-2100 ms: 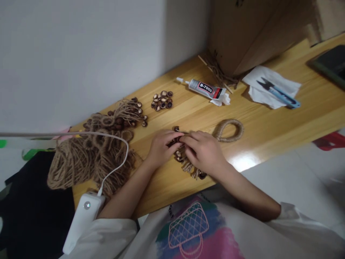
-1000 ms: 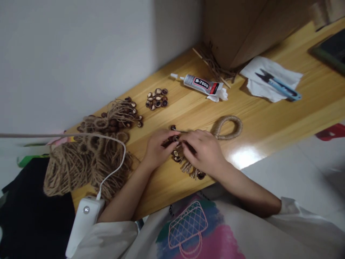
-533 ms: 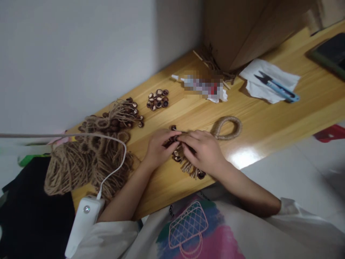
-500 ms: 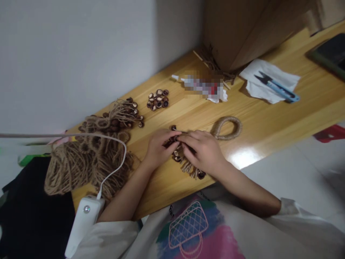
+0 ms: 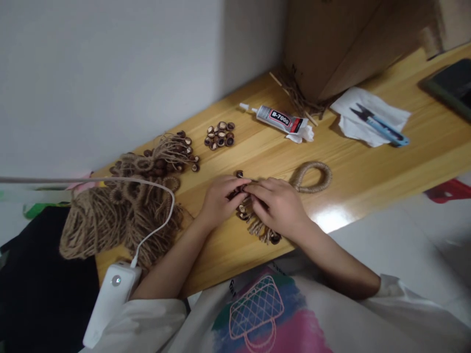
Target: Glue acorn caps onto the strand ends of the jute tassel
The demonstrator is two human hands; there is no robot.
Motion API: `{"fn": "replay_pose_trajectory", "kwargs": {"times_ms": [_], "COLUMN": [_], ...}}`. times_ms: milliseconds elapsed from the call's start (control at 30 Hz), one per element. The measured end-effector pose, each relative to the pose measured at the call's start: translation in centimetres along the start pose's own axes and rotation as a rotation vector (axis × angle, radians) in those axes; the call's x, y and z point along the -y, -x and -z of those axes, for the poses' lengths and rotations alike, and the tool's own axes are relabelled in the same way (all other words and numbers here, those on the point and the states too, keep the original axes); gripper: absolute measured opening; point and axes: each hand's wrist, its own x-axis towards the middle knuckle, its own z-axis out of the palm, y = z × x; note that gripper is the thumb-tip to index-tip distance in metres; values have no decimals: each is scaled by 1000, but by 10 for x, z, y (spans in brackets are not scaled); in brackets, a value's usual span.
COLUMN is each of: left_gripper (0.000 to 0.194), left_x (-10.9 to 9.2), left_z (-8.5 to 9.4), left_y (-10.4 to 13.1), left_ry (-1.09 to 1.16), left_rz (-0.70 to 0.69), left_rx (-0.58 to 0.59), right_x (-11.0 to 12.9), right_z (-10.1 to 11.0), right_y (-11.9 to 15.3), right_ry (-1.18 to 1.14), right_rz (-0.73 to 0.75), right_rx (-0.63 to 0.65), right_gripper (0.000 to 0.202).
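Some brown beadwork (image 5: 239, 189) grasped by the fingers of left hand (image 5: 222, 198) and right hand (image 5: 280, 203); twisted-cord fringe (image 5: 259, 229) partly under right hand on worktop (image 5: 206, 264); wrapped cord ring (image 5: 327, 175) near right hand.

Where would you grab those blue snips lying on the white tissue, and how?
Probably by the blue handle, with the nearer right hand, coming from the person's side and the right: the dark blades point away toward the cardboard box, and the handle's end juts past the tissue.
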Motion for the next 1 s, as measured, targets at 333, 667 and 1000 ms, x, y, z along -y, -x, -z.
{"fn": "replay_pose_trajectory", "kwargs": {"times_ms": [333, 667, 1000], "left_gripper": [22, 22, 22], "left_x": [0, 4, 5], "left_z": [-1, -4, -4], "left_y": [1, 2, 3], "left_ry": [5, 0, 18], "left_rz": [-3, -52, -48], "left_rx": [5, -54, -81], "right_x": [2, 1, 2], "right_z": [-1, -4, -6], "right_y": [-2, -1, 0], "right_ry": [-4, 11, 17], "right_rz": [-20, -16, -29], "right_rx": [50, 27, -29], "right_gripper": [30, 30, 27]}}
